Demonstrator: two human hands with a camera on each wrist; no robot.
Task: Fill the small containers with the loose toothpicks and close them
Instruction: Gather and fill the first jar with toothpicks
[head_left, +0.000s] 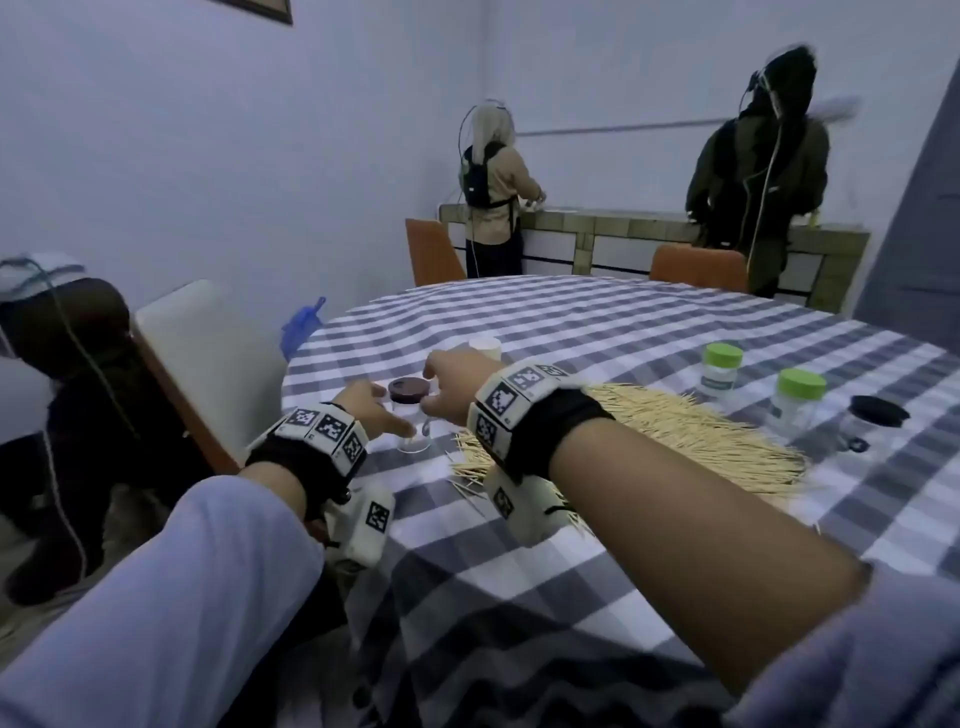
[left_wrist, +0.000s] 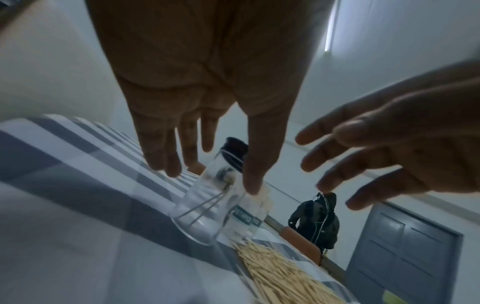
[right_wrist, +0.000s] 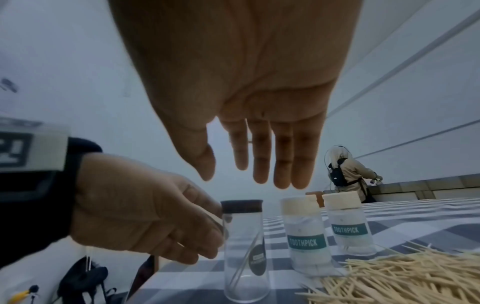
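Clear plastic jar (right_wrist: 244, 253) with a dark cap (right_wrist: 242, 206) stands on the counter (head_left: 519, 545) beside the toothpicks (head_left: 675, 431), nearly empty, so I judge it light and easy to tip. Both my hands (head_left: 363, 410) (head_left: 452, 384) hover with released fingers (right_wrist: 283, 164); I would take it low on the wall.

Open checked cloth (head_left: 597, 332) across the far half of the table. Nearer, toothpick heap (head_left: 691, 431) spread over the right-centre. Dark-lidded jar (head_left: 410, 415) upright at the left edge, flanked closely by left hand (head_left: 363, 410) and right hand (head_left: 452, 384), fingers extended. Two white-lidded jars (right_wrist: 303, 232) just behind. Two green-lidded jars (head_left: 722, 369) and a black-lidded jar (head_left: 872, 421) beyond the heap, well apart from the hands.
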